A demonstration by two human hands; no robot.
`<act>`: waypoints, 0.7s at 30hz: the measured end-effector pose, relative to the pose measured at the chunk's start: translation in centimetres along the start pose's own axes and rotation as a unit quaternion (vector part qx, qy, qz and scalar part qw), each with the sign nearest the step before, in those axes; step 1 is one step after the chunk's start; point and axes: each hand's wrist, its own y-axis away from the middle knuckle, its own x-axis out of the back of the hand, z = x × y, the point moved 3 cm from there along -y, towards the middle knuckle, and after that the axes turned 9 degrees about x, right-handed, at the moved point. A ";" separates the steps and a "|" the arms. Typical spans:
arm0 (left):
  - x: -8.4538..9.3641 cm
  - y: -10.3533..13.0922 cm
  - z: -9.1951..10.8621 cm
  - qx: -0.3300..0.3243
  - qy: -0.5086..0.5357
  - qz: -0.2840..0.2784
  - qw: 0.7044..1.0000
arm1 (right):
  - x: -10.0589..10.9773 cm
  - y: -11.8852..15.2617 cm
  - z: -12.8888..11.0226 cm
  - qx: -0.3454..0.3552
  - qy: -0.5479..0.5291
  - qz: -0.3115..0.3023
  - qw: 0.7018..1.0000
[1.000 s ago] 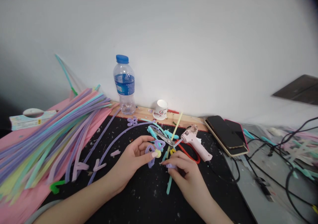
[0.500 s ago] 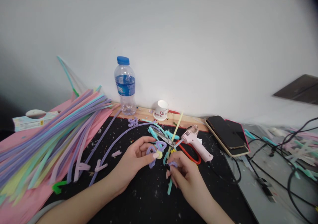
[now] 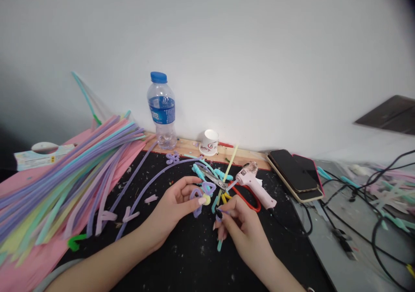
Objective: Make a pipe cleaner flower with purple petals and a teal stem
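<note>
My left hand (image 3: 181, 205) pinches a purple pipe-cleaner flower (image 3: 206, 199) with looped petals and a yellow centre between thumb and fingers. Close beside it, my right hand (image 3: 243, 223) is closed on a small purple pipe-cleaner piece (image 3: 218, 218), mostly hidden by the fingers; a black spot shows at the fingertips. Just beyond the hands lie open scissors (image 3: 248, 199) with red handles and a pink glue gun (image 3: 257, 188), its nozzle toward the scissors' pivot. Turquoise twisted pipe cleaners (image 3: 199, 171) lie by the blades. A teal strip (image 3: 220, 245) shows under my right hand.
A large bundle of pastel pipe cleaners (image 3: 81, 171) lies on pink paper at left. A water bottle (image 3: 162, 110) and a paper cup (image 3: 210, 142) stand by the wall. Phones (image 3: 293, 171) and black cables (image 3: 353, 236) lie at right. Purple offcuts (image 3: 130, 215) dot the black mat (image 3: 181, 261).
My right fingers have turned the small purple piece, which now shows below the black spot rather than to its right. The left hand still holds the flower; the view has shifted slightly.
</note>
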 end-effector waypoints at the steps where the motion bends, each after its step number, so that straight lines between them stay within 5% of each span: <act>1: 0.0 0.0 0.0 0.000 0.001 -0.003 1.000 | 0.0 -0.1 0.0 -0.002 0.005 0.000 1.000; 21: -0.2 0.0 0.0 -0.003 -0.007 -0.007 1.000 | 0.7 -0.4 -1.1 -0.018 -0.046 0.073 0.996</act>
